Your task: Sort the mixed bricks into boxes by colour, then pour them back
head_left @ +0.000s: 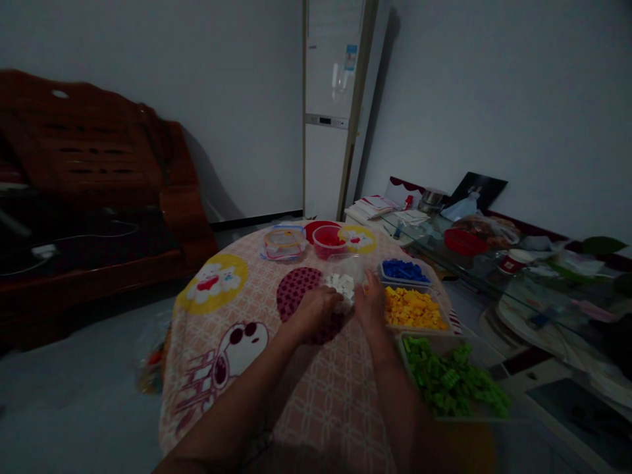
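A clear plastic container [351, 266] holding small white blocks [342, 284] is between my two hands, over the middle of the table. My left hand [316, 308] is closed at its near left side, fingertips curled inward and partly hidden. Along the right side, my right hand [370, 304] grips the wall with thumb and fingers. Just right of that hand lie a tray of blue pieces [403, 270] and a tray of yellow pieces [415, 308]. Closer to me on the right is a bigger clear box of green pieces [451, 378].
A pinkish bowl [330, 245] with red pieces stands at the table's far side, beside a clear lidded box [284, 243]. The patterned tablecloth [326, 401] covers the round table. A cluttered glass-topped cabinet [444, 263] runs along the right; a wooden bench [103, 178] stands left.
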A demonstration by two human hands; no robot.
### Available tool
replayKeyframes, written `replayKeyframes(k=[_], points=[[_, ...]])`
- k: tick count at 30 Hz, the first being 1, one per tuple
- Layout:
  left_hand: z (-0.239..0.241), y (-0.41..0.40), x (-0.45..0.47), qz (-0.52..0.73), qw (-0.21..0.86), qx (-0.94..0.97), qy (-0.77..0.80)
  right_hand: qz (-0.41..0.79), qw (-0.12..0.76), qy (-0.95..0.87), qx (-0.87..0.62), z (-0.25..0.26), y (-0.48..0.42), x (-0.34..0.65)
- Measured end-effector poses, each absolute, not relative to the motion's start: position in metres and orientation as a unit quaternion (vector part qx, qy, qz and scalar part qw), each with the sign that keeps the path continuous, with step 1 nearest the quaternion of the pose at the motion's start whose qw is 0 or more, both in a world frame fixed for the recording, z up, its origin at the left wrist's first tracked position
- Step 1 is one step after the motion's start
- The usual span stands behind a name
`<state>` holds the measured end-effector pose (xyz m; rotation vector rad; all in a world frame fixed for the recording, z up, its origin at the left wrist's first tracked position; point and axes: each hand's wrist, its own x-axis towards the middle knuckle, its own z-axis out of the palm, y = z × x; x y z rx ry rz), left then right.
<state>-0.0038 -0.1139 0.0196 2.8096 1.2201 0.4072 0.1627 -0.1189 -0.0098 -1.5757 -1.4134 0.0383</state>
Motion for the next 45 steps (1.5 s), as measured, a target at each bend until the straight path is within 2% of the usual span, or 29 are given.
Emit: replayKeyframes(k=[3, 6, 11, 15, 22, 25, 30, 34, 45], points=[[0.025, -0.113, -0.003, 0.14, 0.064, 0.904, 0.399, 0.062, 0.419, -0.562, -0.71, 0.001, -0.087, 0.166], [0.031, -0.086, -0.01, 0.196, 0.144, 0.885, 0.397, 0.088, 0.403, -0.544, -0.731, 0.005, -0.073, 0.17], [0.019, -0.024, -0.022, 0.375, 0.165, 0.757, 0.509, 0.1, 0.492, -0.488, -0.714, -0.008, -0.064, 0.181], [-0.007, -0.007, -0.018, 0.46, 0.218, 0.671, 0.54, 0.172, 0.581, -0.418, -0.677, -0.016, -0.062, 0.189], [-0.02, -0.005, -0.005, 0.506, 0.28, 0.627, 0.522, 0.271, 0.599, -0.4, -0.639, -0.007, -0.068, 0.182], [-0.02, -0.004, -0.004, 0.513, 0.305, 0.615, 0.516, 0.265, 0.565, -0.431, -0.651, -0.005, -0.07, 0.173], [-0.024, -0.003, -0.001, 0.532, 0.363, 0.58, 0.498, 0.147, 0.46, -0.512, -0.71, 0.007, -0.077, 0.168], [-0.03, 0.002, 0.0, 0.546, 0.388, 0.55, 0.499, 0.104, 0.392, -0.549, -0.731, 0.013, -0.083, 0.169], [-0.036, 0.003, 0.003, 0.545, 0.381, 0.551, 0.504, 0.1, 0.319, -0.573, -0.748, 0.019, -0.091, 0.176]])
